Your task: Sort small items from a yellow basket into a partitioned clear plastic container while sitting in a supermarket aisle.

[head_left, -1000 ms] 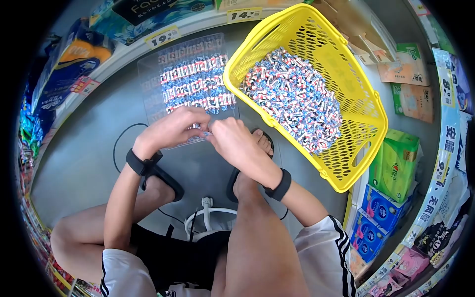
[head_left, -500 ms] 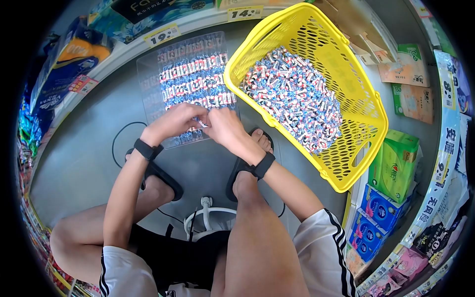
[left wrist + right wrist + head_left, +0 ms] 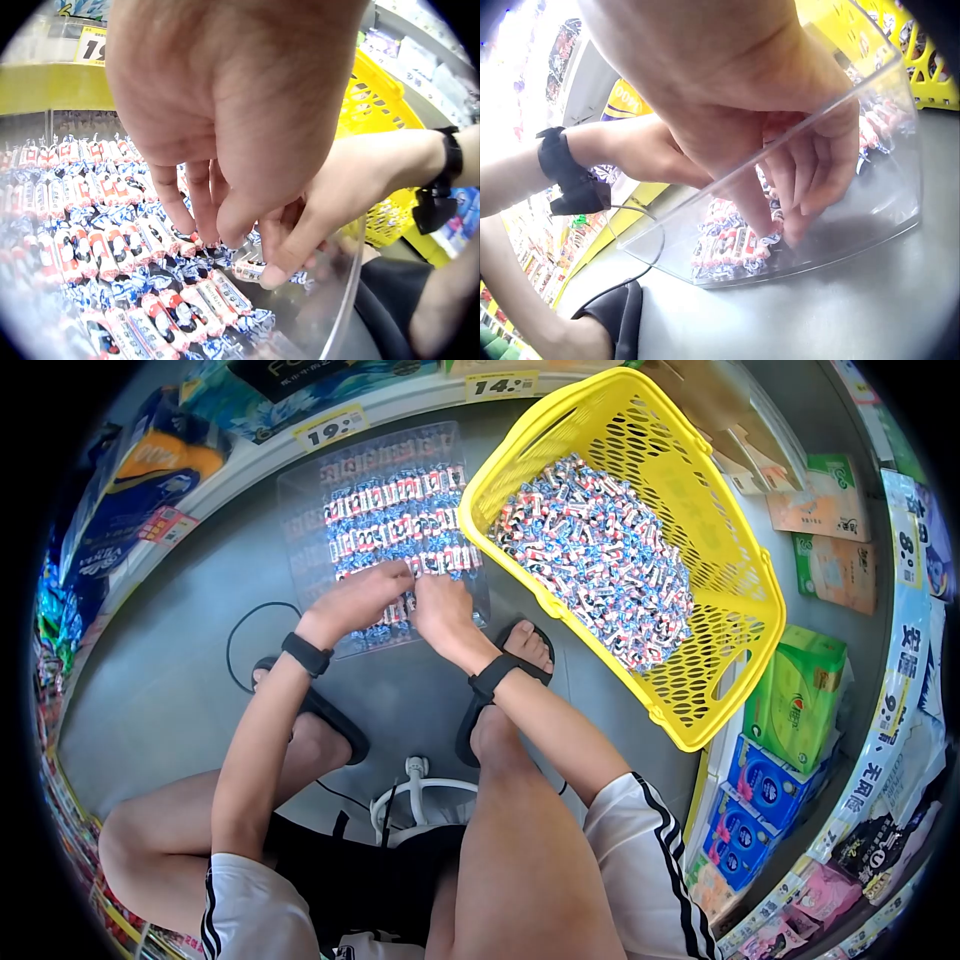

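Note:
A clear plastic box [image 3: 832, 255] stands on the floor, holding wrapped candies [image 3: 105, 251] laid side by side in rows. Both hands reach into its near part. My right hand [image 3: 443, 610] pinches one wrapped candy [image 3: 250, 270] between thumb and fingers, low at the end of a row. Beside it, my left hand [image 3: 362, 600] points down with fairly straight fingers [image 3: 201, 199], their tips at the candies of a neighbouring row. The backs of the hands hide this spot in the head view.
A yellow basket [image 3: 735, 640] with a heap of loose wrapped candies [image 3: 600, 565] stands right of the box, close to its edge. Shelves with tissue packs [image 3: 795, 695] line the right side. A dark cable [image 3: 235, 645] lies on the floor at left, near the sandalled feet.
Both hands have moved from the box's near edge forward and down into the box. The candy held between them earlier is now low at the row in the right hand.

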Demonstrator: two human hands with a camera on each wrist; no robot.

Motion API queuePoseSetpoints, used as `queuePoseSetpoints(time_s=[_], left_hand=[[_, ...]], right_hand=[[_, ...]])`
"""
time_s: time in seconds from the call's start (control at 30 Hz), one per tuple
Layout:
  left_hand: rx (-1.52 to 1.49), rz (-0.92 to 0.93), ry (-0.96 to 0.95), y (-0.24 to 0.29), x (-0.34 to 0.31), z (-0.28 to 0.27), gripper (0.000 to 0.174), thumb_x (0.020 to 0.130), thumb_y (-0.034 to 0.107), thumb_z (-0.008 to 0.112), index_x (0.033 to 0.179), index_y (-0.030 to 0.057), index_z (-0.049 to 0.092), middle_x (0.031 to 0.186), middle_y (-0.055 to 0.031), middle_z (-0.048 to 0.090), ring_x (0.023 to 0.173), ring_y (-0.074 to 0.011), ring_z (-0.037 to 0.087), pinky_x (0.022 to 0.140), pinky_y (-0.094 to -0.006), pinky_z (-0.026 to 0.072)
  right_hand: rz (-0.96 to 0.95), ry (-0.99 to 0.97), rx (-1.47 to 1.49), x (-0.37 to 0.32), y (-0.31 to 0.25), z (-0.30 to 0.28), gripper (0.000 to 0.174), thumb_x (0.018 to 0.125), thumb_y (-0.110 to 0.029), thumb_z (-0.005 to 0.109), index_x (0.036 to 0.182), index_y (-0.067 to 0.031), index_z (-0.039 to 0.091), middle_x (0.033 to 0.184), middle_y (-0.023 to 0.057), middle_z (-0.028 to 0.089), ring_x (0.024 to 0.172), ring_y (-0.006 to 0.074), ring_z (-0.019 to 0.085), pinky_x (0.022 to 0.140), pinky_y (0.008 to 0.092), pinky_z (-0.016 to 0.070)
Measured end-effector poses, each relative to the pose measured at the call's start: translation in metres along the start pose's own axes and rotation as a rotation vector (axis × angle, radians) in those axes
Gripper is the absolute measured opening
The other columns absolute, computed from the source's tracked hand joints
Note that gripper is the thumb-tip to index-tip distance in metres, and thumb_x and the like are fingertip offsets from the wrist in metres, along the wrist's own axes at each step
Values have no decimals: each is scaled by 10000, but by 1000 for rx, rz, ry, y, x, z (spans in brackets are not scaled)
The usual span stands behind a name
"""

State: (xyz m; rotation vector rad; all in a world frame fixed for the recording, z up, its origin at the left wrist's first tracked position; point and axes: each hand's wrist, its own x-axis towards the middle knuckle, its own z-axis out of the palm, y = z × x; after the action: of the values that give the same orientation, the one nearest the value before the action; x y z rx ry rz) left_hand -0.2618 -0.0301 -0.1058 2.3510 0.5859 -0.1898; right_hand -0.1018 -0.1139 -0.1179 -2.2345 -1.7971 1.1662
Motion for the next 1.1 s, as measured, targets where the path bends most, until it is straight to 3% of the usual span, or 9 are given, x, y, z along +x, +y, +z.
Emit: queuePoseSetpoints(time_s=[0.23, 0.5, 1.1], left_hand=[[-39, -12, -27, -6, 0, 7, 227, 926, -3, 638, 1138, -31, 714, 1148, -165, 672, 1132, -371, 661, 956, -441, 540], [-53, -7, -64, -10, 1, 15, 490, 729, -189, 562, 1159, -27, 732, 1185, -205, 704, 1137, -396, 665, 983, -446, 536], [-85, -7, -19, -9, -1, 13, 428, 750, -168, 577, 1120, -26, 737, 1077, -191, 697, 1070, -394, 673, 944, -453, 541]], right_hand=[[-33, 42, 36, 1, 5, 9, 142, 859, -12, 704, 970, 15, 788, 1034, 246, 773, 976, 411, 770, 826, 481, 638], [-26, 42, -12, 2, 3, 7, 128, 890, -19, 666, 942, 12, 780, 1015, 254, 770, 967, 416, 769, 806, 494, 636], [68, 20, 135, 4, 1, 3, 157, 914, -31, 640, 986, 29, 766, 1042, 293, 754, 1020, 458, 747, 856, 532, 611]])
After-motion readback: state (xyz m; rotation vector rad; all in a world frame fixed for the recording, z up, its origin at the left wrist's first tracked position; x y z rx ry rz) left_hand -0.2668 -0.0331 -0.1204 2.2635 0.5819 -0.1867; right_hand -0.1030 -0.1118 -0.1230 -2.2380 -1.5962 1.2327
